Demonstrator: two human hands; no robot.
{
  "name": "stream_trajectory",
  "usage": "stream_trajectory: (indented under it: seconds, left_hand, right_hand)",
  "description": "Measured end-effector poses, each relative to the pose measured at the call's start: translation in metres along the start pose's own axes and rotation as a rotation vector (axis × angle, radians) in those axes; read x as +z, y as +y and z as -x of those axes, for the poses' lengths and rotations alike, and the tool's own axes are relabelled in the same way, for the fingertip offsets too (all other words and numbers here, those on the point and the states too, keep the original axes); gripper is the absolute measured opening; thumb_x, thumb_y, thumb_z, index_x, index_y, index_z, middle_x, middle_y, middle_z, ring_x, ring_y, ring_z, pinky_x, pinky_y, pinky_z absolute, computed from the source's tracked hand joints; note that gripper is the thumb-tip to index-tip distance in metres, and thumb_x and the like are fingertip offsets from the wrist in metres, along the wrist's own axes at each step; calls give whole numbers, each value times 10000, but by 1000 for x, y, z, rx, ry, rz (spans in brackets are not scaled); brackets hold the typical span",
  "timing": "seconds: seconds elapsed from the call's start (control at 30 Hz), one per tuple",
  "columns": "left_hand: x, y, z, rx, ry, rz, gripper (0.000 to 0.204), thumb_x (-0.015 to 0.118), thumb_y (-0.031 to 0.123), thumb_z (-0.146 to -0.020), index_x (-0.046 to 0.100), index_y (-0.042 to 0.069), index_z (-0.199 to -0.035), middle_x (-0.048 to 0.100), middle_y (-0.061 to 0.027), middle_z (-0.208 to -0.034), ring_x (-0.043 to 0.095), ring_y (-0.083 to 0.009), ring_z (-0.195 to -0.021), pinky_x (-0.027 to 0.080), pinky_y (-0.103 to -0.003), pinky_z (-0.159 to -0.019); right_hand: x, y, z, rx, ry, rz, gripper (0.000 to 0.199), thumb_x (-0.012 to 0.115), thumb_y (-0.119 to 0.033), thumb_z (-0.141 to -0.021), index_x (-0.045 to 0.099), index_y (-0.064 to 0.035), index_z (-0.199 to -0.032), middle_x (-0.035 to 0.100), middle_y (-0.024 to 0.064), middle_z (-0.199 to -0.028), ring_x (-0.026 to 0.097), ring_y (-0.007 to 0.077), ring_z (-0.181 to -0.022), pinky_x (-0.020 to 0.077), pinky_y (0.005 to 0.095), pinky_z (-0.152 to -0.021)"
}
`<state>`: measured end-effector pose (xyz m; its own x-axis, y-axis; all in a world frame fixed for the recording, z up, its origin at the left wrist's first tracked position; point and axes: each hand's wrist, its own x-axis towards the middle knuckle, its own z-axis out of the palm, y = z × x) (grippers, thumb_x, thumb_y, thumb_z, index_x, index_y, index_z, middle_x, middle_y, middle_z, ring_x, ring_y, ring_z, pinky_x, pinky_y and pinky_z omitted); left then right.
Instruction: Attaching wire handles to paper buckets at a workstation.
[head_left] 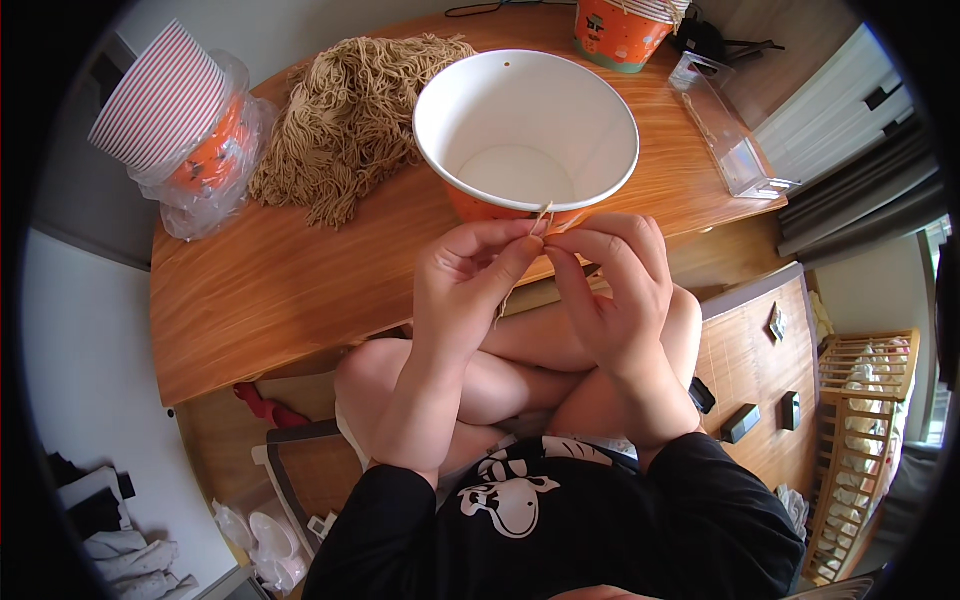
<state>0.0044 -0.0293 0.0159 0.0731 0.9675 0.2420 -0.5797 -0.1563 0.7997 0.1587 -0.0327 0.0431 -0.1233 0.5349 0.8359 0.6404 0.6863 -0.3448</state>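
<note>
A large paper bucket (600, 120), white inside and orange outside, stands at the table's near edge. In front of its near rim, my left hand (460, 285) pinches a thin tan cord (544, 212) between thumb and fingers. My right hand (625, 285) meets it there, its thumb and fingertips closed on the same cord. One short end sticks up by the rim, and a loose tail hangs below my left fingers. Whether the cord passes through the bucket's wall is hidden by my fingers. A small hole shows in the far wall. Behind and left lies a heap of tan cords (345, 120).
On the wooden table (270, 270), nested striped paper buckets (160, 100) partly in clear plastic lean at the left. More orange buckets (625, 35) stand at the far right, near a clear plastic holder (725, 130). A wooden-railed crib (860, 450) is at the right.
</note>
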Motion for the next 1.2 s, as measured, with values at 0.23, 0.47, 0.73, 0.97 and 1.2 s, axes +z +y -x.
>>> stream_trajectory:
  seconds: [0.23,0.47,0.73,0.97,1.2]
  left_hand:
    - [1,-5,0,125,67,-337,119,720,60,-951,719,22,-1064,718,34,-920,540,24,-721,390,-151,-609]
    - [3,2,0,113,22,-256,162,688,89,-982,672,23,-1129,685,42,-941,531,25,-767,383,-143,-643]
    - [2,8,0,41,-30,-205,198,658,81,-996,656,-12,-1171,710,-32,-1050,643,-65,-940,519,-217,-828]
    - [-5,6,-1,-58,-147,46,225,621,20,-993,622,-12,-1215,687,-51,-1145,628,-84,-1040,510,-249,-929]
    - [-8,0,-4,-31,-128,-109,208,662,38,-979,623,10,-1181,685,-15,-1068,619,-50,-970,493,-210,-843]
  right_hand:
    - [1,1,-2,-28,-47,-9,234,758,-4,-732,681,-73,-942,660,63,-971,610,268,-809,491,363,-705]
    - [-8,-4,-3,-10,-163,15,215,751,57,-761,683,-41,-940,646,98,-963,614,271,-857,490,356,-758]
    - [-8,-5,-7,-17,-141,-11,204,748,62,-767,687,-33,-937,645,100,-967,615,271,-865,493,348,-759]
    - [-4,2,-6,-36,-82,-25,236,762,0,-741,694,-74,-955,662,65,-970,613,265,-821,489,356,-707]
    - [-6,3,-9,-47,-98,-25,228,762,-6,-748,694,-76,-954,659,65,-974,611,261,-830,488,354,-705]
